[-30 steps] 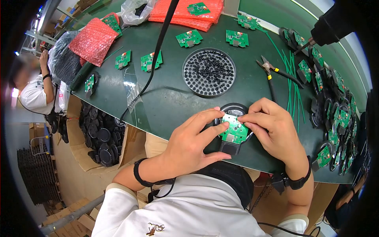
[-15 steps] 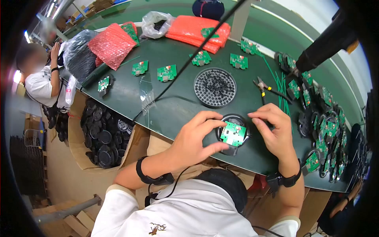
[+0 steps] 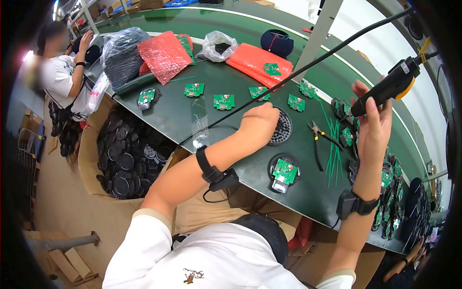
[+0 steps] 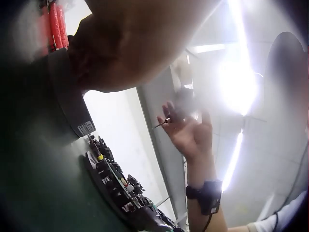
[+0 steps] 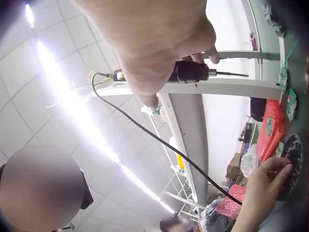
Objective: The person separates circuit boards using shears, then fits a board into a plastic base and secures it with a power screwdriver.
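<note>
A round dark dish (image 3: 285,126) of small black screws stands on the green table. My left hand (image 3: 260,123) reaches over its near left side, fingers bent down among the screws. In the right wrist view, the left thumb and forefinger (image 5: 270,176) come close together at the dish; whether a screw is between them I cannot tell. My right hand (image 3: 375,125) is raised with its fingers spread beside a hanging black electric screwdriver (image 3: 387,86), its palm close to the tool. A green circuit board (image 3: 285,171) lies in a round black housing (image 3: 276,187) near the table's front edge.
Cutters (image 3: 316,139) and green wires (image 3: 333,159) lie right of the dish. Several loose boards (image 3: 224,101) lie behind. Fitted housings (image 3: 386,178) crowd the right side. The screwdriver's black cable (image 3: 332,50) crosses overhead. A carton (image 3: 91,159) of black parts stands left; another person (image 3: 62,77) sits beyond.
Both hands have left the board and housing, which now lie on the table. The left hand has moved to the screw dish, the right up to the screwdriver. The head view has shifted.
</note>
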The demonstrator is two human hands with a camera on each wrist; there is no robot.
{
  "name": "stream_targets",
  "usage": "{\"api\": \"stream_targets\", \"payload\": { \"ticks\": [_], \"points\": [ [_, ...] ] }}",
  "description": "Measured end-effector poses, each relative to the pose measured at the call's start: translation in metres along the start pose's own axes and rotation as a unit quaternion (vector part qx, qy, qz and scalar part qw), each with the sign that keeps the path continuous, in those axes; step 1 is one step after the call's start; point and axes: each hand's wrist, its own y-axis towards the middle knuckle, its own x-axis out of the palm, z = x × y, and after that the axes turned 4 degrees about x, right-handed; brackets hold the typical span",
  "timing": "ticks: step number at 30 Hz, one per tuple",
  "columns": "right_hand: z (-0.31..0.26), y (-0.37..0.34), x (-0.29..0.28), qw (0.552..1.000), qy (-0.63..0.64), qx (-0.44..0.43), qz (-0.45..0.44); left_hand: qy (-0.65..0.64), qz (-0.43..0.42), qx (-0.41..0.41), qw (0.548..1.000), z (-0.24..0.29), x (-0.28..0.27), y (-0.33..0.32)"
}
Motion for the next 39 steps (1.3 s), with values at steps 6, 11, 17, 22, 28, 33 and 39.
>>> {"api": "stream_targets", "payload": {
  "ticks": [6,11,17,22,28,33,39],
  "points": [
    [-0.014,0.024,0.009,0.994,0.108,0.016,-0.005,-0.020,0.020,0.005,1.000,-0.001,0.003,-0.001],
    [-0.027,0.021,0.017,0.978,0.172,-0.020,-0.116,0.000,0.027,0.039,0.999,-0.002,0.005,0.000],
    [-0.034,-0.005,0.022,0.982,0.174,0.010,-0.071,0.012,0.046,0.076,0.996,-0.006,0.011,-0.001],
    [-0.039,-0.017,0.016,0.952,0.271,0.008,-0.143,0.005,0.050,0.021,0.999,-0.003,0.003,0.002],
    [-0.051,-0.028,0.028,0.963,0.244,0.014,-0.111,-0.078,0.110,0.031,0.990,-0.007,-0.002,0.002],
    [-0.039,-0.024,0.027,0.966,0.235,0.026,-0.106,-0.116,0.099,0.023,0.988,-0.009,-0.010,-0.008],
    [-0.026,-0.022,0.023,0.945,0.290,-0.003,-0.154,-0.242,0.042,-0.015,0.969,-0.003,-0.021,-0.012]
  ]
}}
